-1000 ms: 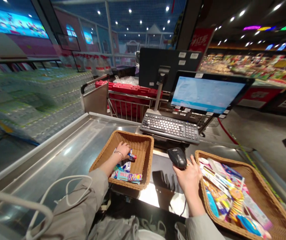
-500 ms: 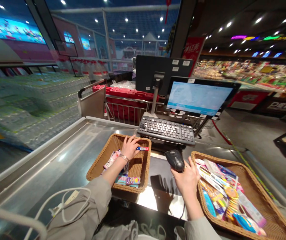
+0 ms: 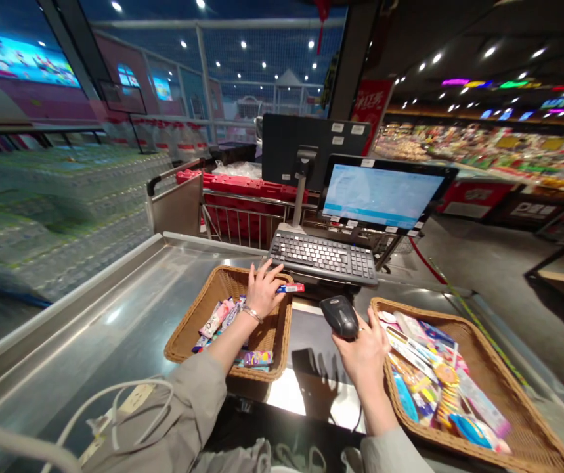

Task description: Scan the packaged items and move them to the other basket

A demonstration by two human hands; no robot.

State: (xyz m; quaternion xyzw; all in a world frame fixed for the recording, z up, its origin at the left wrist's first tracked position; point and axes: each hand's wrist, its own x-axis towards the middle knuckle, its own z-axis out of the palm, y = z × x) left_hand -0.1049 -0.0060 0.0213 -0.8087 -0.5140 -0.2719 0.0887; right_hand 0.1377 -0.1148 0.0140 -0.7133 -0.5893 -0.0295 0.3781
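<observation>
My left hand (image 3: pixel 263 293) pinches a small red and blue packet (image 3: pixel 290 288) and holds it above the right rim of the left wicker basket (image 3: pixel 190 326), just in front of the keyboard (image 3: pixel 323 257). That basket holds a few snack packets (image 3: pixel 222 315). My right hand (image 3: pixel 364 348) grips a black handheld barcode scanner (image 3: pixel 339 315) over the dark counter panel, its head turned toward the packet. To the right, a larger wicker basket (image 3: pixel 505 384) is full of colourful packets (image 3: pixel 427 368).
A checkout screen (image 3: pixel 383 196) and a second monitor (image 3: pixel 301 148) stand behind the keyboard. A steel counter (image 3: pixel 114 302) runs to the left, with a white cable (image 3: pixel 129 407) near my sleeve. Red crates (image 3: pixel 242 190) in a trolley stand behind.
My left hand lifted the red and blue packet out of the left basket and carried it right, toward the scanner. The right hand kept the scanner nearly still.
</observation>
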